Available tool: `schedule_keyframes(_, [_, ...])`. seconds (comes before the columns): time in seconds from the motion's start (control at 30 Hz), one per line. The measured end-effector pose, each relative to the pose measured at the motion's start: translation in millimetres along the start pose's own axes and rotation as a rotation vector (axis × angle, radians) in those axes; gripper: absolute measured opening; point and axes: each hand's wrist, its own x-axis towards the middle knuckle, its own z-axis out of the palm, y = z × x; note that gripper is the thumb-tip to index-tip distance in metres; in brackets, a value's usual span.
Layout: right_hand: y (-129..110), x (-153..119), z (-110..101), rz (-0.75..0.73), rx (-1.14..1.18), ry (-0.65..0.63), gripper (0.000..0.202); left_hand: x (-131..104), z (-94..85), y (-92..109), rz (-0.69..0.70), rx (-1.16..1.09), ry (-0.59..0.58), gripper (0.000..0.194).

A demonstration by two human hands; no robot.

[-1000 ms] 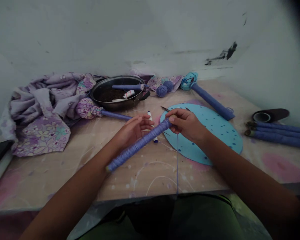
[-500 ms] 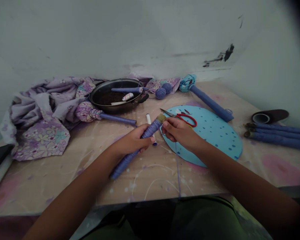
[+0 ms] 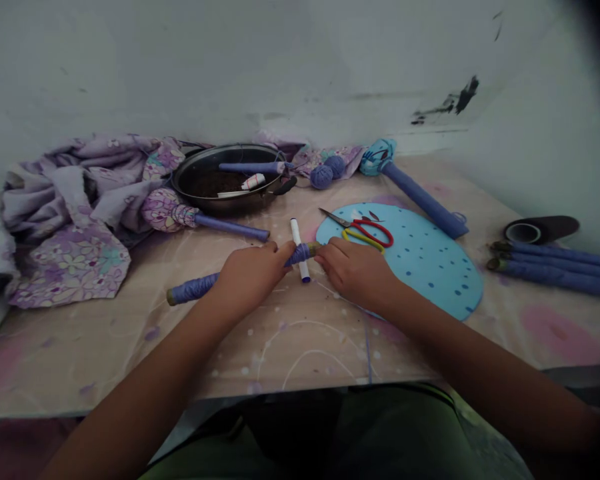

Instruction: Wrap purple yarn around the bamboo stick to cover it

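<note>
Slanting less steeply than half a second ago, yarn-wrapped stick (image 3: 194,289) passes over marker (image 3: 305,270) on tabletop (image 3: 290,340). Left hand's (image 3: 253,273) fingers close round its middle, hiding it; right hand's (image 3: 355,270) seem to pinch its bare right end, tips unclear. Yarn strand (image 3: 369,350) vanishes past front edge.

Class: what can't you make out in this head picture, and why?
In the head view:
Wrapped stick: middle covered by the left hand.
White pen: middle crossed by that stick.
Yarn strand: lower end lost past the table edge.
Blue sticks at right: ends cut by picture edge.
</note>
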Motion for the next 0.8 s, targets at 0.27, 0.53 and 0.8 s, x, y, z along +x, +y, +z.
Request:
schedule_keyframes(0.27, [15.1, 9.4, -5.5, 0.096, 0.691, -0.053, 0.025, -3.2, 2.3, -13.6, 0.341, 0.042, 0.107, 0.035])
schedule_keyframes(0.53, [7.7, 5.3, 12.0, 0.446, 1.415, -0.248, 0.031, -0.2, 9.5, -5.8, 0.302, -0.173, 0.237, 0.044])
schedule_keyframes(0.8, [0.4, -0.2, -1.4, 0.075, 0.610, -0.055, 0.023, 1.1, 9.2, -11.0, -0.032, -0.060, 0.232, 0.042])
